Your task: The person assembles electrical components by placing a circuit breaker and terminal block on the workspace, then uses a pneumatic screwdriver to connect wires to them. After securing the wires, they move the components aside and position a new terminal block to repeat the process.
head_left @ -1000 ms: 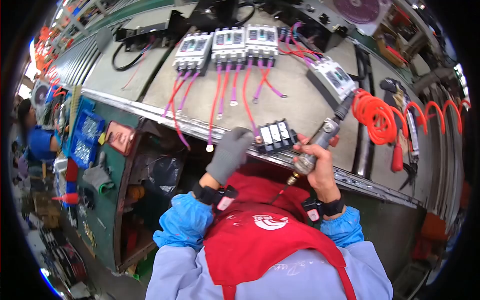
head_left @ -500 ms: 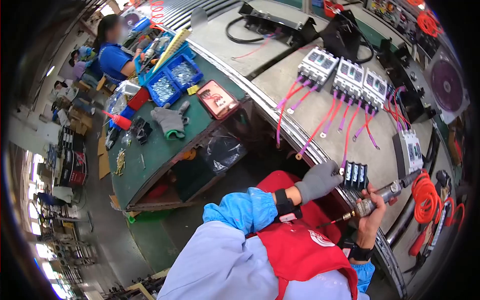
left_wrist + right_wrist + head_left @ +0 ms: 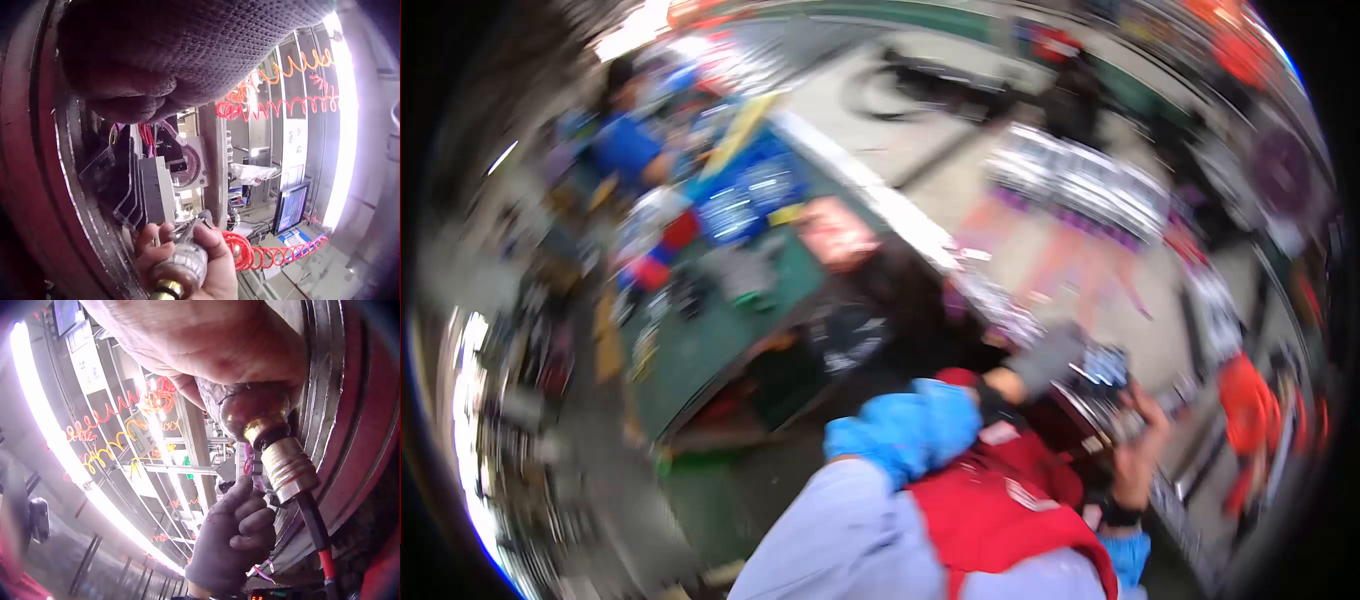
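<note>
In the blurred head view, the grey-gloved left hand is at the left end of a black terminal block at the bench edge. Its fingers are curled in the left wrist view, close to red and purple wires; they appear to pinch a wire end, though the contact is partly hidden. The bare right hand, right of the block, grips a power screwdriver. Its brass and steel collar and dark shaft point away from the block, toward the red apron.
Breakers with red and purple wires stand on the pale bench. A coiled orange hose lies at right. Left are a green table, blue trays, a loose glove and a person in blue.
The head view has swung, bringing more of the green table into sight, and is now blurred. Both hands stay beside the terminal block, the right still gripping the screwdriver.
</note>
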`<state>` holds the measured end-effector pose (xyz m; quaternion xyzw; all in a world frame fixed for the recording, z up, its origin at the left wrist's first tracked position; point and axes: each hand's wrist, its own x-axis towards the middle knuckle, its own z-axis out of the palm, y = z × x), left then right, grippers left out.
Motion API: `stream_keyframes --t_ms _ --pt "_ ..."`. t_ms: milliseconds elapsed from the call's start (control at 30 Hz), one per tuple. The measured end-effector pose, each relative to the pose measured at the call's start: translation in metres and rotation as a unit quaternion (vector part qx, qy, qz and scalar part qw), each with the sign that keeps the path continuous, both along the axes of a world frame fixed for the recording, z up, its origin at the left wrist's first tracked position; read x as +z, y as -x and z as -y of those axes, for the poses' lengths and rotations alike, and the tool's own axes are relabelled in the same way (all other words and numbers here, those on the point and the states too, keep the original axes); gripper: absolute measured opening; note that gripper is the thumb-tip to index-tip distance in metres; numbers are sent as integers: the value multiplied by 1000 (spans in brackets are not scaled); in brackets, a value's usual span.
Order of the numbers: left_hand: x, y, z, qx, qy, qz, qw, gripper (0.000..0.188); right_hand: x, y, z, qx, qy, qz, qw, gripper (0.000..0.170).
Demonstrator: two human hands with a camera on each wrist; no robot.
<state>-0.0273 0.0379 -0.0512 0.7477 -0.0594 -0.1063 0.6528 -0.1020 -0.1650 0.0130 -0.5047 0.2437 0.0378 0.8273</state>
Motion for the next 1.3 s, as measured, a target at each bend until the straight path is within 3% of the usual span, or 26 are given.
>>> stream_keyframes --t_ms 33,100,133,233,300,400,500,533,600,700,867,967,1000,1100,1167,1300 --pt "28 6 -1 -3 115 -35 993 18 0 0 4 -4 -37 -15 999 35" --pt "24 -10 -2 41 18 -48 998 28 3 0 5 -38 -75 3 996 27" --pt "67 -4 -3 19 47 -92 994 31 5 2 7 -49 -88 6 995 23" --pt "88 -2 -4 29 60 -153 986 27 11 6 11 -55 -43 9 998 26" --pt "75 -7 -7 94 -40 -28 994 31 25 6 15 -47 -35 14 998 28" --pt "86 -10 -4 149 -88 119 978 28 36 -1 17 -17 -29 40 999 30" --pt "110 -23 13 53 -119 194 972 26 57 -5 20 3 0 72 997 33" --pt "111 -28 18 23 -183 208 961 26 63 -7 21 10 11 88 996 33" --pt "111 -37 26 -35 -309 234 921 29 74 -11 19 9 35 113 993 31" --pt "100 -43 33 -83 -402 274 870 30 81 -15 19 -1 79 162 984 28" --pt "98 -57 31 69 -400 169 898 33 90 -19 25 -10 86 204 975 26" --pt "95 -88 16 -64 -486 150 858 29 94 -21 26 -15 123 207 971 28" --pt "84 -96 14 -83 -479 167 858 28 95 -23 26 -10 136 200 970 30" --pt "89 -113 12 -110 -384 40 916 31 95 -26 28 0 109 170 979 37" --pt "119 -106 12 -107 -198 -129 966 26 96 -24 28 -1 57 147 988 37" --pt "130 -110 10 -96 112 -328 933 16 78 -27 34 11 37 142 989 47"
